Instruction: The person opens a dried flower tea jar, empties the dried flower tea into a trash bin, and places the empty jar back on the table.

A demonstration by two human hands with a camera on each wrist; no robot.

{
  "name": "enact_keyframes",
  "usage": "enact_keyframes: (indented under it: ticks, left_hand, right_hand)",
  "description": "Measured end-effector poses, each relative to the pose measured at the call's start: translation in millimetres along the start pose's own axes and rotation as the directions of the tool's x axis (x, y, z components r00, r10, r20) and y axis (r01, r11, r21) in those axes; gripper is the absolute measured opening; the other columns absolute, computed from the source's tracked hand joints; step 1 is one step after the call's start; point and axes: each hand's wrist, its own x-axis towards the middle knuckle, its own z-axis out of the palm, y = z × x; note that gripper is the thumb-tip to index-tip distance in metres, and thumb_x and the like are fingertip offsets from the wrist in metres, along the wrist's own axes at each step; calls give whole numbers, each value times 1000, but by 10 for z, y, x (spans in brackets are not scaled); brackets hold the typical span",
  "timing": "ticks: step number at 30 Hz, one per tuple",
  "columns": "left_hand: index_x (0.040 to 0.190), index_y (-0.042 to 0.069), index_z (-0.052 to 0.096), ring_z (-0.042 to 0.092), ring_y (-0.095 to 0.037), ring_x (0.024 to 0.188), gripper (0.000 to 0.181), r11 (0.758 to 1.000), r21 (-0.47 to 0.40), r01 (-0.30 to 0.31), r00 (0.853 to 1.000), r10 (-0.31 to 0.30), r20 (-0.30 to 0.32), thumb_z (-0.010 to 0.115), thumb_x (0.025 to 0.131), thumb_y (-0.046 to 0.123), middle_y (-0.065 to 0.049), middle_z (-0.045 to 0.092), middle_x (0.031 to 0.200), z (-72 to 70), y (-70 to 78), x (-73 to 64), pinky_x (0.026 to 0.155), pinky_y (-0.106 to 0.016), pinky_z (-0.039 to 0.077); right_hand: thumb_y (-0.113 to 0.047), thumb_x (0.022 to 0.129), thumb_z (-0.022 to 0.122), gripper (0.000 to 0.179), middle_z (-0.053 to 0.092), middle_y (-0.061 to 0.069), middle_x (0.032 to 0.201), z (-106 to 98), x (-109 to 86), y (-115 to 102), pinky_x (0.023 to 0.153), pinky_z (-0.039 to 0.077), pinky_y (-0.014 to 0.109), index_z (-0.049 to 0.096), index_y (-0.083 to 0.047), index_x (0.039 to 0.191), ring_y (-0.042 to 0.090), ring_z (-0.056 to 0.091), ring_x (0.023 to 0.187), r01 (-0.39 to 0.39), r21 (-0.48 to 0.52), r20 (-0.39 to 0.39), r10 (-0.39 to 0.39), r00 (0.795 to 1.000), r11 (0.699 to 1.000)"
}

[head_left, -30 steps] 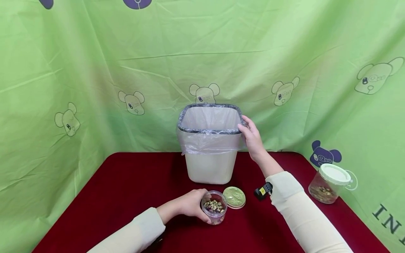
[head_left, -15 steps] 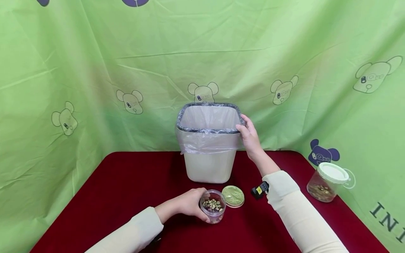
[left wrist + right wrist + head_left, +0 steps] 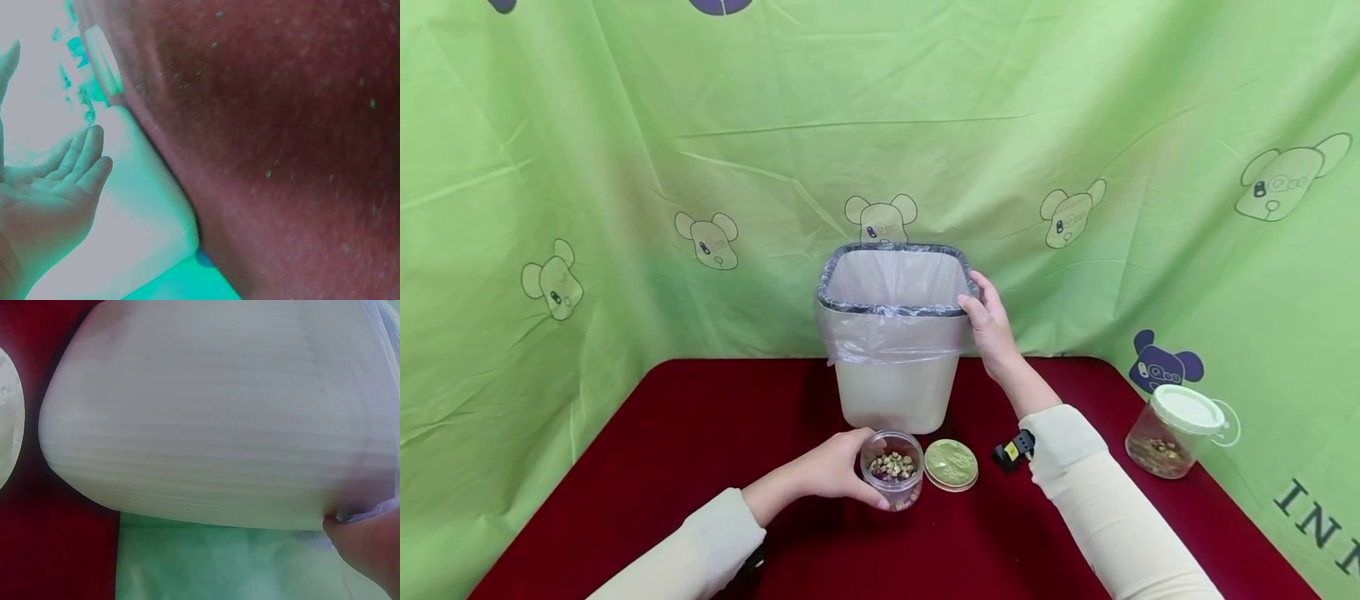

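Observation:
My left hand [image 3: 835, 468] grips a small clear plastic jar [image 3: 904, 495] from its left side, thumb in front and fingers behind. The jar has no lid on and holds dried flower buds [image 3: 892, 467]. In the left wrist view the hand [image 3: 53, 200] shows beside the washed-out jar. My right hand [image 3: 992, 332] holds the right rim of a white trash can [image 3: 893, 396], thumb over the edge. A translucent bag [image 3: 891, 337] lines the can, its dark edge folded over the rim. Just right of the jar lies a round green lid [image 3: 951, 463].
A larger clear jar [image 3: 1165, 446] with a white lid and a loop handle stands at the table's right edge, some dried pieces at its bottom. Dark red cloth [image 3: 700, 450] covers the table. Green printed fabric [image 3: 760, 150] hangs behind and at both sides.
My left hand has carried the open jar a little left and away from me, closer to the trash can's base. The right hand keeps its hold on the rim.

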Motion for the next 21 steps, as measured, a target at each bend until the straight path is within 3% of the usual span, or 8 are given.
enact_keyframes:
  ticks: [8, 15, 21]
  left_hand:
    - [128, 15, 57, 57, -11, 109, 73, 993, -106, -54, 995, 45, -89, 88, 67, 41, 5, 63, 115, -186, 28, -103, 94, -33, 45]
    - [128, 11, 57, 58, -14, 111, 70, 985, -156, -70, 989, 48, -140, 88, 70, 37, 3, 63, 117, -377, 47, -199, 96, -35, 46]
    - [130, 7, 56, 57, -19, 117, 71, 977, -205, -66, 986, 31, -167, 88, 71, 32, -3, 62, 123, -550, 71, -306, 100, -40, 43]
  right_hand:
    - [-9, 97, 44, 61, 25, 24, 153, 3, 0, 9, 113, 23, 37, 20, -1, 152, 34, 27, 136, 0, 18, 4, 0, 1000, 1000]
    - [-12, 97, 44, 60, 29, 22, 151, 0, -1, 10, 108, 28, 34, 23, -5, 153, 22, 36, 124, -11, -14, -16, 10, 1000, 1000]
    - [-12, 97, 44, 61, 26, 23, 152, 0, 0, 10, 110, 26, 35, 21, -4, 153, 28, 32, 131, -11, -4, -12, 11, 1000, 1000]
